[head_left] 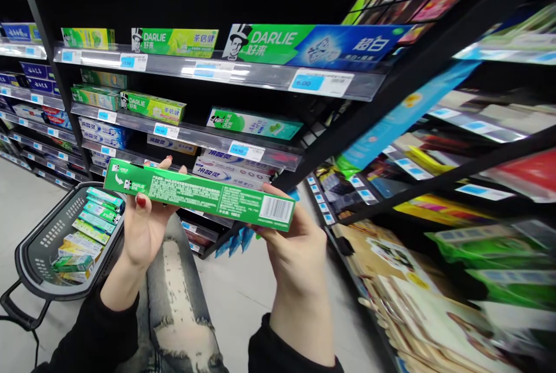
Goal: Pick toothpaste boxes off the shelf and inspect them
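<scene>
Before the shelf edge (243, 150), green toothpaste box (200, 193) end-pinched in left hand (145, 225) and right hand (293, 248) grips, seemingly.

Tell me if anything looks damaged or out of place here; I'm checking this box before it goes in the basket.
Nothing stands out. The green toothpaste box, held level between the left hand and right hand, looks uncrushed, barcode side showing. Boxes in the basket lie in a loose pile; the shelf boxes sit straight.

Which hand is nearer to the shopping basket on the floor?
Left. The left hand holds the green toothpaste box at the end just beside the shopping basket; the right hand grips the far, barcode end.
</scene>
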Tool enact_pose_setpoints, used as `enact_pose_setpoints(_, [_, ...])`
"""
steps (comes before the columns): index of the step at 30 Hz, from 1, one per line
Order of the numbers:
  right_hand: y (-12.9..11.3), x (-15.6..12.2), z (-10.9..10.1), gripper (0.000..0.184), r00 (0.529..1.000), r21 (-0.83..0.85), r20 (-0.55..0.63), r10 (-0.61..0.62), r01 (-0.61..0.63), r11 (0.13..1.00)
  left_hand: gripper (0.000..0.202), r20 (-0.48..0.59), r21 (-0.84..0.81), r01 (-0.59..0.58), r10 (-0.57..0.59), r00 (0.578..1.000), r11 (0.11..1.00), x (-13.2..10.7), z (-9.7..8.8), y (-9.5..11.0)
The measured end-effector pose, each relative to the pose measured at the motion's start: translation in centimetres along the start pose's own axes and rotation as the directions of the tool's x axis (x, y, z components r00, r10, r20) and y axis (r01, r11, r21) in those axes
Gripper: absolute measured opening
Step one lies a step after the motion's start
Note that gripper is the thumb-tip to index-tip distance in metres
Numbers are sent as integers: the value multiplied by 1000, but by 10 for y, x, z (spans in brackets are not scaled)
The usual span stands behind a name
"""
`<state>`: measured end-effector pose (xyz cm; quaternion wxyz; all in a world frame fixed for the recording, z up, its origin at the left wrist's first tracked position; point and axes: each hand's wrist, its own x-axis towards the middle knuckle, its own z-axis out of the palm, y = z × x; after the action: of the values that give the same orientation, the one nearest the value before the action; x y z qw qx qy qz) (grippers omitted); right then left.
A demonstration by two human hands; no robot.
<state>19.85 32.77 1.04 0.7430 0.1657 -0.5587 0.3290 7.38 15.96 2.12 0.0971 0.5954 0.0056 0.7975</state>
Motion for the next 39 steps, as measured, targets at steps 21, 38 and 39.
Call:
enact_pose_setpoints(21, [-1,2,10,53,999,7,12,35,-35,999,70,52,35,-17,15,999,999,5,-6,2])
enact_pose_setpoints(38, [4,-4,11,52,998,12,57,41,-41,999,50,45,78,-7,3,999,997,9,-12,-1])
enact_pose_setpoints(39, [4,-4,11,53,997,10,54,48,-48,999,51,45,83,-9,5,999,996,10,-12,-1])
